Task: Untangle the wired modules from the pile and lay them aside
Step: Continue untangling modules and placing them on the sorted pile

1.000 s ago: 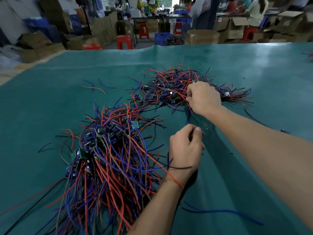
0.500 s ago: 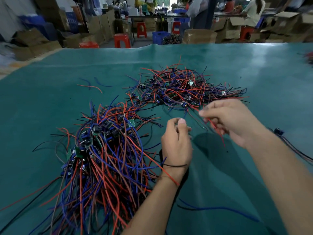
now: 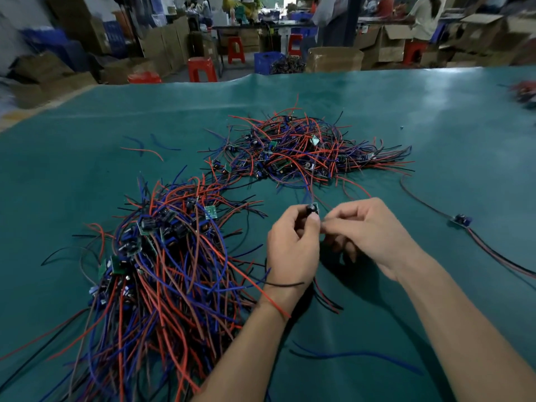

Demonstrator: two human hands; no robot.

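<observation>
Centrally, just below the middle of the frame, the left hand (image 3: 293, 250) pinches a small wired module (image 3: 313, 210) between thumb and fingers, its dark component uppermost; the right hand (image 3: 374, 233) meets it from the right, fingertips drawn together at the module's edge, apparently nipping a thin wire there, though the wire itself is too fine to make out. Red and blue leads run from the held module up toward the tangled pile (image 3: 304, 152) in the upper middle of the frame, a loose heap of red, blue and black wires with small green boards among them; other leads hang below the left hand onto the green table cover (image 3: 435, 117). At the left and lower left lies a larger bundle (image 3: 162, 262) of modules, its wires running roughly parallel toward the bottom edge, its boards gathered at the upper end; one red wire from it crosses the left wrist. At the right edge a single module (image 3: 461, 220) lies apart on the cover, its leads trailing to either side. A few stray wires (image 3: 145, 149) lie at upper left; red stools (image 3: 201, 69) and cardboard boxes (image 3: 333, 59) stand beyond the table, along the top.
</observation>
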